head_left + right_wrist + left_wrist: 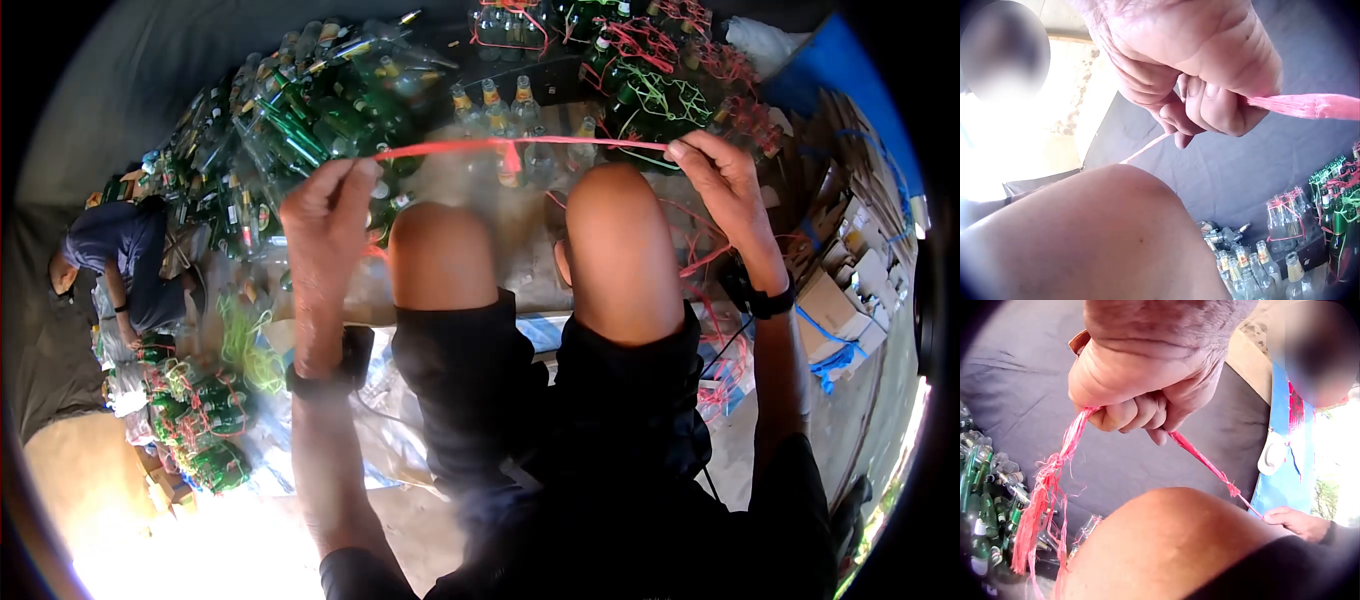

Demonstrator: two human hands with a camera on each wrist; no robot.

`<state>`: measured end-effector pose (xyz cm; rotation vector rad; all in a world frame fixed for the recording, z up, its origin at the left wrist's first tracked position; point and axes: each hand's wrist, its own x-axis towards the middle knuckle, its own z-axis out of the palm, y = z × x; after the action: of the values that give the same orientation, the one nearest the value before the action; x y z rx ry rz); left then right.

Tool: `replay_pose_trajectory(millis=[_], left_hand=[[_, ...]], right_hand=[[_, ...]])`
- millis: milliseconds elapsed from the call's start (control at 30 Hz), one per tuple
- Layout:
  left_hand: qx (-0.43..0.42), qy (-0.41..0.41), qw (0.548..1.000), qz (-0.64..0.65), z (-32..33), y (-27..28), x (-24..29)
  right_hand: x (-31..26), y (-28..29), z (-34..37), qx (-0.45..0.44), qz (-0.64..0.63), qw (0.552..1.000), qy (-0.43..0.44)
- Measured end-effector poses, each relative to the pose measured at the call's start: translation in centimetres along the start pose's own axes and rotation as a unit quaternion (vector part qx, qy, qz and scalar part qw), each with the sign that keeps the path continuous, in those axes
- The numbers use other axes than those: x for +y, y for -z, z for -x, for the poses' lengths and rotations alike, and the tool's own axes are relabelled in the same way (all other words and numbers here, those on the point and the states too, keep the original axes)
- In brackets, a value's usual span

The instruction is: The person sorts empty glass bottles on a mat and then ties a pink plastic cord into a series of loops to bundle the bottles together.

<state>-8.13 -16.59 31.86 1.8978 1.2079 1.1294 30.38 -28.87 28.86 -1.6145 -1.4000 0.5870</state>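
A length of pink plastic twine stretches nearly straight between both hands above the knees, with a knot near its middle. My left hand grips one end with curled fingers; in the left wrist view a frayed, knotted tail hangs out past the thumb side. At the other end my right hand pinches the twine between thumb and fingers. The right wrist view shows a flat pink strand coming out of that fist. Beyond the twine, several clear labelled bottles stand upright on the floor.
A large heap of green and clear bottles lies at the back left. Tied bottle bundles stand at the back right. Flattened cardboard is stacked on the right. Another person bends over bottles at the left.
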Motion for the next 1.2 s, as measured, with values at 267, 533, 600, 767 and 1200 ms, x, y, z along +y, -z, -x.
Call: replay_pose_trajectory(millis=[267, 533, 600, 767, 1200], left_hand=[[0.002, 0.049, 0.998, 0.035, -5.7, -1.7, -6.3], [0.018, 0.089, 0.994, 0.061, -9.7, -5.5, -12.5], [0.005, 0.141, 0.988, 0.057, -9.9, -6.3, -12.8], [0.003, 0.116, 0.991, 0.061, -10.9, -9.6, -15.1], [0.045, 0.184, 0.967, 0.168, -14.1, -13.5, -18.4]], right_hand=[[3.6, -2.4, -3.7, -0.078, 0.045, 0.995, 0.032], [15.7, -7.4, -5.1, -0.085, 0.067, 0.987, -0.117], [17.0, -9.3, -6.2, -0.01, 0.134, 0.987, -0.094], [21.2, -13.1, -10.2, 0.049, 0.185, 0.978, -0.088], [25.1, -14.8, -15.7, 0.045, 0.189, 0.977, -0.09]])
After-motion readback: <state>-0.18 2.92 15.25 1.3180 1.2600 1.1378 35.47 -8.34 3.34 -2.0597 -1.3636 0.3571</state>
